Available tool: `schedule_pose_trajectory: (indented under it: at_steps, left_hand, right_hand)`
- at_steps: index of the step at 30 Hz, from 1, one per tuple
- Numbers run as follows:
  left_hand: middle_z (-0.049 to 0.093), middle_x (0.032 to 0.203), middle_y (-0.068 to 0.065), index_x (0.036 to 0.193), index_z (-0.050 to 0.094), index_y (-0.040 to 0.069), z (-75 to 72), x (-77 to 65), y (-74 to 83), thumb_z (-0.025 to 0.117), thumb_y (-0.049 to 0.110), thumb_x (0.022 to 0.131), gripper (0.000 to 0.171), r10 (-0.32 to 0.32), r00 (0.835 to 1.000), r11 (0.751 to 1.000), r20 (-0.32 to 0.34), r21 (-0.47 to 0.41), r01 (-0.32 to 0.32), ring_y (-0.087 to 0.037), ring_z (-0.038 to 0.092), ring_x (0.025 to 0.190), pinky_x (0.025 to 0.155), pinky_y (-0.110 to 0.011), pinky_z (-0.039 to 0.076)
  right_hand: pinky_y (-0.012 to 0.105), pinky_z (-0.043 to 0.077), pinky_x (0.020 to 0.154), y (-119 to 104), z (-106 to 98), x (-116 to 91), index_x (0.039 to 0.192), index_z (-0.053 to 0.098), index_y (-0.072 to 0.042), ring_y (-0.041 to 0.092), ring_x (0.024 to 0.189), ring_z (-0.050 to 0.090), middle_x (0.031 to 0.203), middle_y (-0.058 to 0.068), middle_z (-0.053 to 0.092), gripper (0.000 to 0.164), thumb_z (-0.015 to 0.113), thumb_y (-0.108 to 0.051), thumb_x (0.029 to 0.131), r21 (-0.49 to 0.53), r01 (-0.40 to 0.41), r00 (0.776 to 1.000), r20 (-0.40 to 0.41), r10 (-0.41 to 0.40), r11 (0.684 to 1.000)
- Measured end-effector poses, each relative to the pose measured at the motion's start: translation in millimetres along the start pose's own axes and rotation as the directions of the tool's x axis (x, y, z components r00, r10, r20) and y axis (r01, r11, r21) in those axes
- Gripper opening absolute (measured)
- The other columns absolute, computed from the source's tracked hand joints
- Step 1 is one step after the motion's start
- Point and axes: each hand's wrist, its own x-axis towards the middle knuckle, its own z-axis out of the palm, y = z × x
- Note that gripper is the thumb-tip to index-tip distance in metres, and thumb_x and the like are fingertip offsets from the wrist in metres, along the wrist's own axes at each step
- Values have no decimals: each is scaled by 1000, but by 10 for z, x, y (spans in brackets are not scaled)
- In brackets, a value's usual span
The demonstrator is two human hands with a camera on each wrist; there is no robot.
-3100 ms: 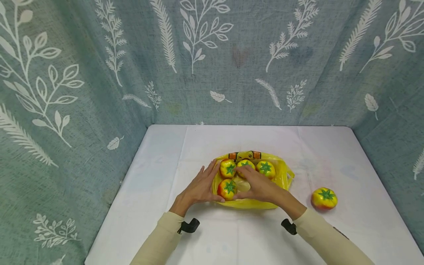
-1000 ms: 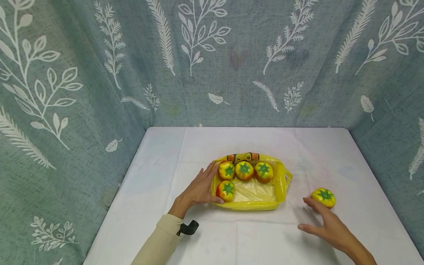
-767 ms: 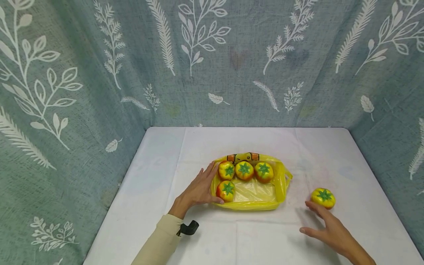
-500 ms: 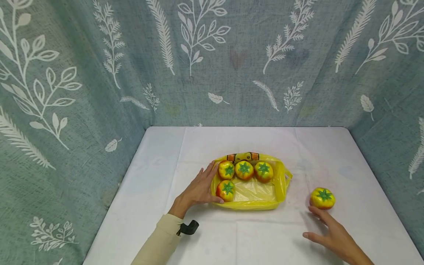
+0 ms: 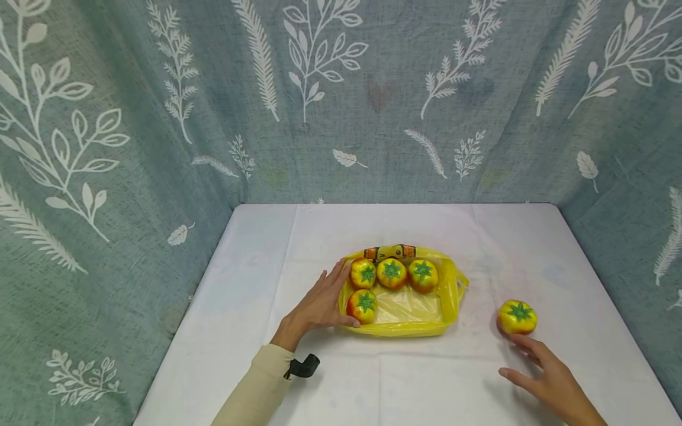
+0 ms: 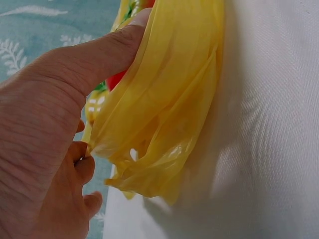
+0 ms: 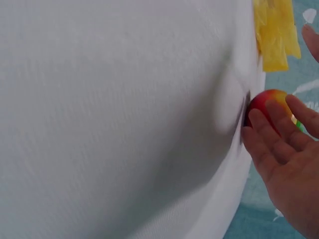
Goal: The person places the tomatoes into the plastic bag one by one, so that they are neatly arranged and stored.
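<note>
A yellow plastic bag (image 5: 410, 307) lies opened out on the table, with several yellow-red tomatoes (image 5: 391, 273) inside, each topped by a green star-shaped calyx. At its left end, my left hand (image 5: 314, 305) holds the bag's edge, thumb over the near rim beside a tomato. The left wrist view shows the thumb crossing the bag's (image 6: 169, 84) rim and the other fingers bent at its end. One loose tomato (image 5: 517, 317) sits to the right of the bag. My right hand (image 5: 554, 378) is just in front of it, fingers spread, index fingertip near its lower edge.
A white-covered table (image 5: 426, 378) carries everything. Behind and at both sides hangs a grey-green curtain (image 5: 373, 148) with white leaf prints. A black wrist mount (image 5: 303, 366) sits at the left sleeve.
My right hand has gone from over the bag to the loose tomato, then drifted slightly back and right. The left hand stays on the bag, and the tomatoes keep their places.
</note>
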Motion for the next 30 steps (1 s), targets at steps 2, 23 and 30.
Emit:
schedule_pose_trajectory:
  at_steps: [2, 23, 30]
  left_hand:
    - [0, 170, -11, 164, 4, 11, -3, 0, -3, 80, 72, 68, 136, 1, 1000, 1000, -1, 0, -1, -22, 7, 155, 125, -45, 7]
    - [1, 170, -12, 164, 3, 11, -33, -16, -16, 79, 72, 70, 135, 10, 1000, 1000, -3, 11, -10, -22, 6, 155, 125, -44, 6]
    - [2, 170, -13, 164, 7, 9, -20, -26, -20, 80, 71, 69, 135, 8, 1000, 1000, -17, -2, -8, -23, 9, 155, 125, -45, 7]
  right_hand:
    - [60, 45, 102, 26, -27, 0, 140, 42, 7, 48, 125, 50, 139, 33, 49, 88, 82, -46, 83, 21, 10, 998, -62, -9, 1000]
    - [71, 34, 102, 145, -189, 219, 156, 0, 9, 59, 132, 30, 151, 44, 17, 115, 82, -30, 87, 198, -31, 975, -208, 73, 980]
    - [70, 31, 104, 130, -176, 300, 157, -3, 7, 61, 134, 27, 153, 44, 12, 117, 83, -28, 87, 244, -25, 975, -207, 78, 969]
